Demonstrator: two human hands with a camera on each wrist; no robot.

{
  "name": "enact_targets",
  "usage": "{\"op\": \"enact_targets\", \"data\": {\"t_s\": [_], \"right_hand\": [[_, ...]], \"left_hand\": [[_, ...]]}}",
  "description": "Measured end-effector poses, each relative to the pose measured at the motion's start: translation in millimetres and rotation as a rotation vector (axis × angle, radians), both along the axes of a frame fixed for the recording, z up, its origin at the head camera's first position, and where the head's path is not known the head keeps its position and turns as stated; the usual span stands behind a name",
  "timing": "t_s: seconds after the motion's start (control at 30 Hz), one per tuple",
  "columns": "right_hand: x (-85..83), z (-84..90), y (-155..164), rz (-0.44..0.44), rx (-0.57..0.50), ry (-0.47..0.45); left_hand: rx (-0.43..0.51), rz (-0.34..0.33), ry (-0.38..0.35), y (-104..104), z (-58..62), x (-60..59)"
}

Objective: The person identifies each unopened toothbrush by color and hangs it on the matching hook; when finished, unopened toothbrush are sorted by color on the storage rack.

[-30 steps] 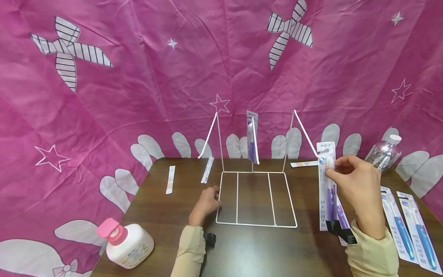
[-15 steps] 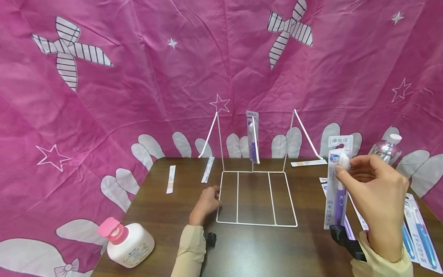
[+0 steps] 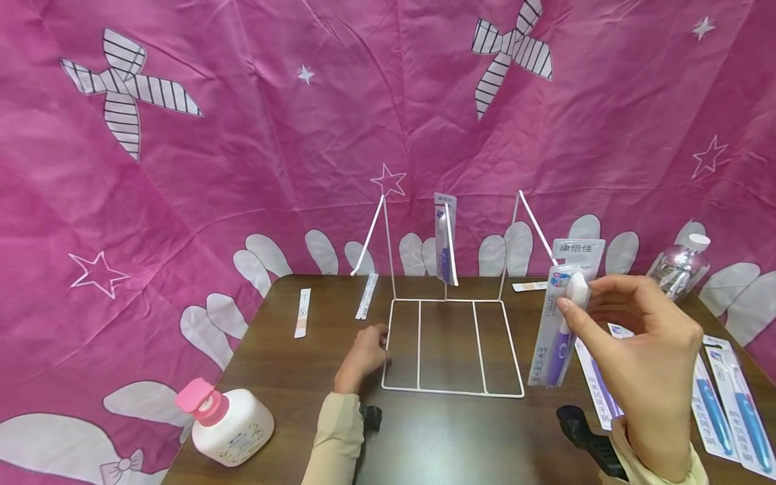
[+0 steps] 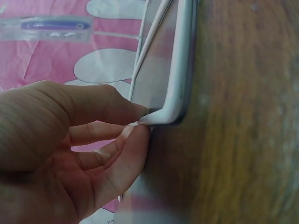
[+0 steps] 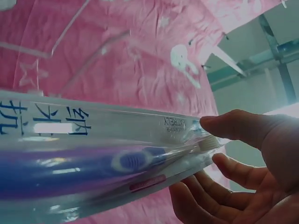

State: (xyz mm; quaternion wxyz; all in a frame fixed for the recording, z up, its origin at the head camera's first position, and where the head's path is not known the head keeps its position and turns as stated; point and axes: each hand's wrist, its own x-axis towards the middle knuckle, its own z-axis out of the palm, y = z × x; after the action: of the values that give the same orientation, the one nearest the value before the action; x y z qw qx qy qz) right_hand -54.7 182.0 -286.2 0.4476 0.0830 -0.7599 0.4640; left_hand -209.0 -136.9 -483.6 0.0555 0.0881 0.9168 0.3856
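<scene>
My right hand point(image 3: 649, 343) pinches a purple toothbrush point(image 3: 560, 343) in clear packaging near its brush head. The pack leans slightly, its top edge close to the tip of the right hook of a white wire rack point(image 3: 451, 392). In the right wrist view the thumb and fingers of the right hand point(image 5: 252, 163) grip the end of the toothbrush pack point(image 5: 93, 163). My left hand point(image 3: 364, 353) holds the rack's left base wire; the left wrist view shows thumb and fingertips pinching the wire point(image 4: 175, 70) at its corner. A packaged purple toothbrush point(image 3: 440, 249) hangs from the middle hook.
Several packaged toothbrushes lie at right: a purple one point(image 3: 597, 380) and blue ones point(image 3: 742, 411). A clear bottle point(image 3: 679, 269) stands behind them. A white pump bottle point(image 3: 233, 431) is at front left. Thin paper strips point(image 3: 302, 313) lie near the table's back edge.
My right hand drew the toothbrush pack rightward from the right hook, then brought it back left, now tilted. The left hand stays on the rack.
</scene>
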Motion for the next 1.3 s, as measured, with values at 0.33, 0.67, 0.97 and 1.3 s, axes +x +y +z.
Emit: {"op": "enact_targets", "data": {"t_s": [0.33, 0.67, 0.97, 1.3], "right_hand": [[-12.2, -4.6, -35, 0.202, 0.055, 0.026], [-24.4, -17.4, -59, 0.316, 0.087, 0.049], [-26.3, -24.9, -67, 0.326, 0.152, 0.004], [-31.8, -31.3, -69, 0.293, 0.189, -0.063]], "left_hand": [[-0.012, 0.000, 0.008, 0, 0.2, -0.7], [-0.011, 0.012, 0.001, 0, -1.6, -0.9], [0.000, 0.009, 0.008, -2, -2.9, 0.5], [-0.029, 0.007, 0.015, 0, -3.5, -2.3]]}}
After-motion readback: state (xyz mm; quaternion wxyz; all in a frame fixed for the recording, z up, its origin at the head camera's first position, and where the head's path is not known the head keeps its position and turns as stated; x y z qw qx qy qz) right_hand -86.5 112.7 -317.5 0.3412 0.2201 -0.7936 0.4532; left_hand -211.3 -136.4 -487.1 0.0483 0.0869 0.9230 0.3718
